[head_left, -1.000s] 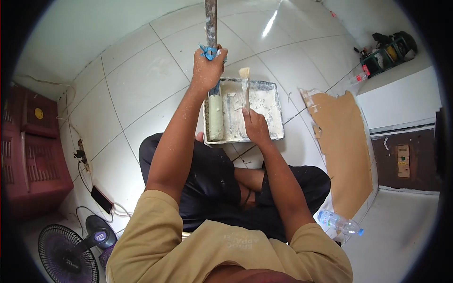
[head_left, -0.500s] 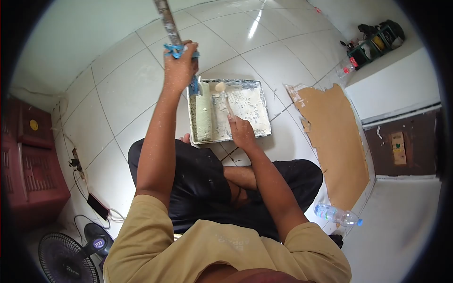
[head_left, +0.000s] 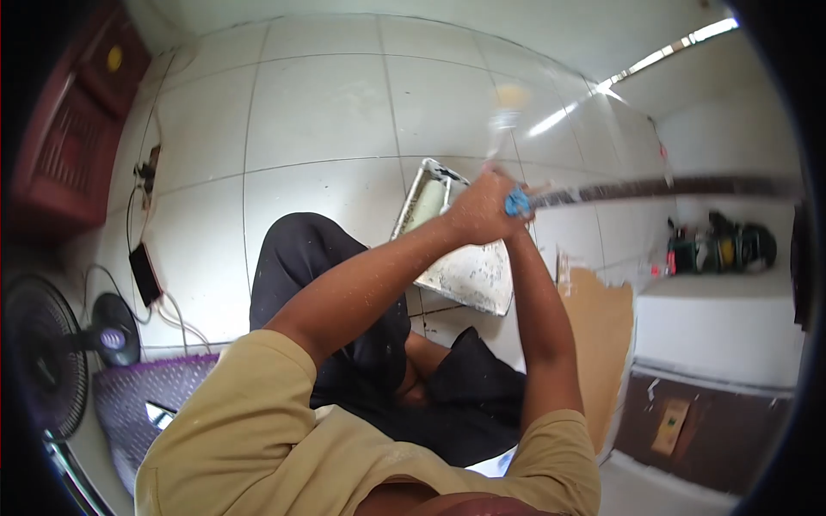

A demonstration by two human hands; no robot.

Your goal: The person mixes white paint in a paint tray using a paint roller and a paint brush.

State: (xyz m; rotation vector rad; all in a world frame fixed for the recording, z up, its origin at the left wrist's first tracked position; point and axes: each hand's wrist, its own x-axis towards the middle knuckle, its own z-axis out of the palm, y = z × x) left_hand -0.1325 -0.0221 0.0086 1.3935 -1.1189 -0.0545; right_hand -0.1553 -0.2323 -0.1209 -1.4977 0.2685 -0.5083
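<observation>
My left hand (head_left: 477,209) is closed round the lower end of a long paint-roller pole (head_left: 654,188), near a blue tie (head_left: 516,202). The pole stretches off to the right. Below the hand, a pale roller (head_left: 426,205) lies in the left side of a paint-smeared tray (head_left: 473,279). My right hand (head_left: 518,225) is crossed close behind the left and mostly hidden by it. A paintbrush (head_left: 506,112), smeared by motion, points up and away from the two hands, its bristles pale yellow.
Torn brown cardboard (head_left: 594,335) lies on the tiles to the right, below a green crate of items (head_left: 723,249). At left are a fan (head_left: 39,357), a phone or power bank (head_left: 144,273) with cables, and a dark red cabinet (head_left: 64,138).
The pole has swung from pointing up to pointing right. My left hand has moved right, meeting my right hand. The brush has lifted out of the tray. The view has turned.
</observation>
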